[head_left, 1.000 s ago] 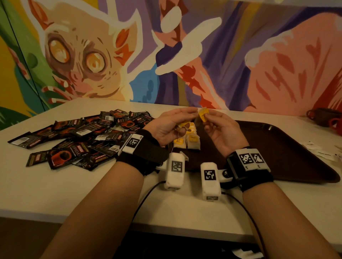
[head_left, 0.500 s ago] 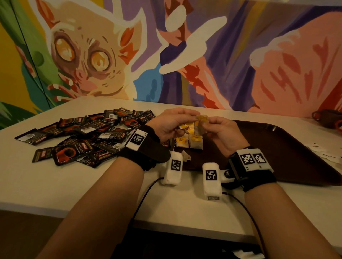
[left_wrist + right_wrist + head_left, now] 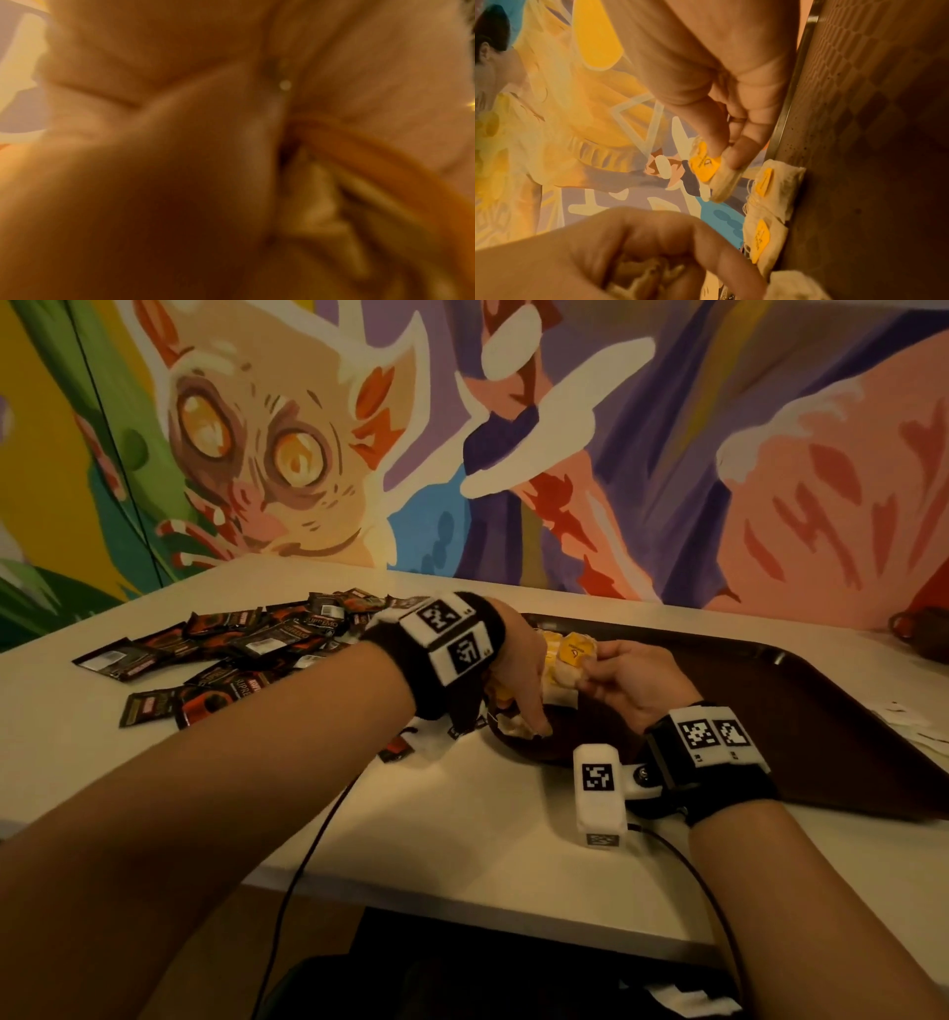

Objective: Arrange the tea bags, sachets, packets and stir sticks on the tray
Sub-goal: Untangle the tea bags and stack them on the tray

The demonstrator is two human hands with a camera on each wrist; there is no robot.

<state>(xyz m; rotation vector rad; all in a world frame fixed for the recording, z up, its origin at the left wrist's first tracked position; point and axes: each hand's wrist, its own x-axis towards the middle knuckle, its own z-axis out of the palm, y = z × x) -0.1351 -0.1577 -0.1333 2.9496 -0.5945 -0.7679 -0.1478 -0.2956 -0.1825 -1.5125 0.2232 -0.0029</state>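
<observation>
A dark brown tray (image 3: 801, 711) lies on the white table. My right hand (image 3: 590, 667) pinches one tea bag with a yellow tag (image 3: 572, 654), also the tea bag (image 3: 706, 165) held just above two tea bags (image 3: 775, 194) lying flat on the tray (image 3: 859, 142). My left hand (image 3: 534, 721) is palm down at the tray's near-left corner, its fingers (image 3: 654, 243) curled round a bunch of tea bags (image 3: 641, 272). The left wrist view is a blur of fingers and tea bags (image 3: 321, 213). A heap of dark sachets (image 3: 231, 649) lies left of the tray.
A brown cup (image 3: 919, 634) stands at the far right, with white paper packets (image 3: 919, 726) beside the tray's right edge. The painted wall runs along the table's back. Cables hang from my wrists over the table's front edge (image 3: 462, 906).
My left hand has turned palm down and dropped to the tray's near-left corner with its tea bags. My right hand has lowered its tagged tea bag toward the tray.
</observation>
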